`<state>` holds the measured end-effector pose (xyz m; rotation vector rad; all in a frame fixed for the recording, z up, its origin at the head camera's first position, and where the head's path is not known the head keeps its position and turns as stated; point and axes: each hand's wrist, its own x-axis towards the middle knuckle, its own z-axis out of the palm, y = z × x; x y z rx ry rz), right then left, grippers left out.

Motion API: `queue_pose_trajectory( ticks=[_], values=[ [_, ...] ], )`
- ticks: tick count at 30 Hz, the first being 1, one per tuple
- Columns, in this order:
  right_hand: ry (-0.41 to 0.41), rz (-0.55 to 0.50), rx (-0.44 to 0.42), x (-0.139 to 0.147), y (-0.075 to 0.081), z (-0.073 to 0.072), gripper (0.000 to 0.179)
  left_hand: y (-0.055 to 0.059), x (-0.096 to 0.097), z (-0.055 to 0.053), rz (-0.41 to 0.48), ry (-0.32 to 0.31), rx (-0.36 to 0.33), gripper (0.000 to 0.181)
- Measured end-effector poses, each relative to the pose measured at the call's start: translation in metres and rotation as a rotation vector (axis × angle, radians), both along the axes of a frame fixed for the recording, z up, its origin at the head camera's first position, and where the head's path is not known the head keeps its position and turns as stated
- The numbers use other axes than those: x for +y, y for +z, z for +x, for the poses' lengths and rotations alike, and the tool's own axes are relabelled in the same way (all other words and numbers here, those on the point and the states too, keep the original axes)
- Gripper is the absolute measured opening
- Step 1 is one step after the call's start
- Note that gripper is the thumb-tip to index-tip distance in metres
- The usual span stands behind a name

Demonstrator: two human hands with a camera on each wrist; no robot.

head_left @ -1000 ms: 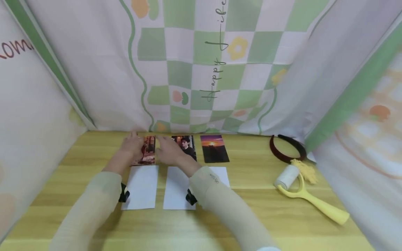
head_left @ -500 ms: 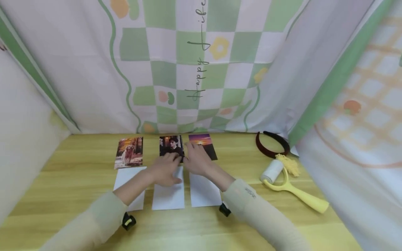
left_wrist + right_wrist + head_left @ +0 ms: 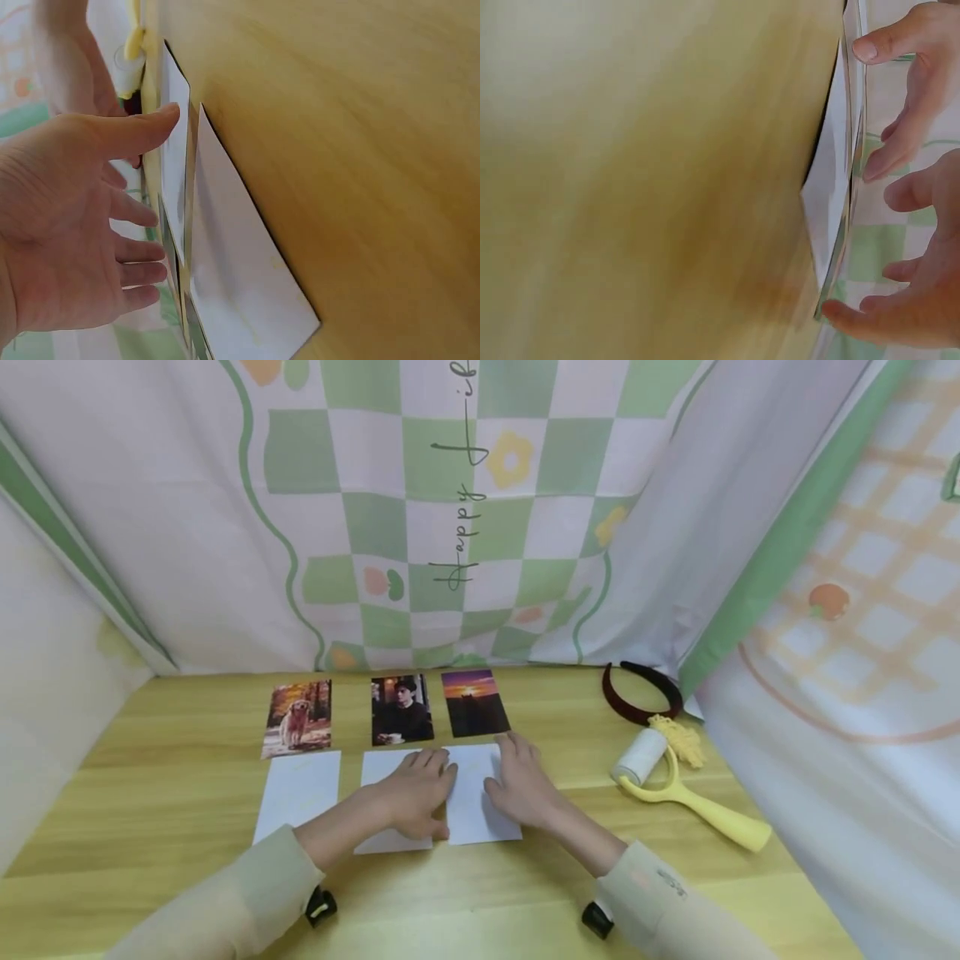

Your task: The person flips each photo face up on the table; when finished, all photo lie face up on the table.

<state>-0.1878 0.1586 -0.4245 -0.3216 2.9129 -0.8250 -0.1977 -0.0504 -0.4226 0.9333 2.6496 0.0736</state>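
Three white cards lie in a row: a left card point(image 3: 298, 793), a middle card point(image 3: 384, 764) and a right card point(image 3: 472, 810). My left hand point(image 3: 420, 793) is over the gap between the middle and right cards, its fingers loosely extended. At the right card's far right edge is my right hand point(image 3: 523, 783), its fingertips near the corner. In the left wrist view, the left hand point(image 3: 82, 217) has straight fingers and grips nothing. The right wrist view has the right hand point(image 3: 915, 285) with spread, slightly bent fingers by the card edge; contact is hard to tell.
Behind the cards lie a dog photo point(image 3: 297, 718), a photo of a person in black point(image 3: 402, 710) and a sunset photo point(image 3: 475, 703). On the right are a dark red headband point(image 3: 626, 706), a yellow-handled lint roller point(image 3: 697, 802) and a yellow tassel-like bundle point(image 3: 678, 741). A curtain point(image 3: 442, 627) hangs behind.
Both hands have moved rightward from the dog photo, past the middle and sunset photos, then nearer to me over the white cards. The head view has shifted right.
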Motion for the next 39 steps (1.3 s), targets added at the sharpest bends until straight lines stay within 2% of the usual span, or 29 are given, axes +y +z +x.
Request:
queue_pose_trajectory(
  ticks=[6, 10, 15, 18, 21, 30, 39],
  values=[
    [-0.073, -0.185, -0.115, 0.007, 0.002, 0.016, 0.071, -0.003, 0.000, -0.001, -0.013, 0.020, -0.016, 0.095],
    [-0.144, -0.343, -0.188, 0.007, 0.004, 0.022, 0.071, -0.005, 0.000, -0.002, -0.024, 0.014, -0.002, 0.092],
    [-0.215, -0.588, -0.330, 0.005, 0.012, 0.019, 0.073, -0.005, -0.002, -0.005, -0.028, 0.006, 0.018, 0.090],
    [-0.231, -0.745, -0.420, 0.007, 0.016, 0.015, 0.073, -0.005, -0.001, -0.006, -0.022, -0.001, 0.022, 0.088],
    [-0.236, -0.852, -0.463, 0.010, 0.017, 0.013, 0.072, -0.005, 0.000, -0.006, -0.016, -0.011, 0.033, 0.084],
    [-0.303, -0.993, -0.495, 0.020, 0.013, 0.009, 0.067, -0.007, 0.006, -0.005, -0.036, -0.007, 0.082, 0.083],
    [-0.328, -1.055, -0.521, 0.025, 0.007, 0.005, 0.065, -0.007, 0.008, -0.005, -0.051, 0.018, 0.084, 0.085]
  ],
)
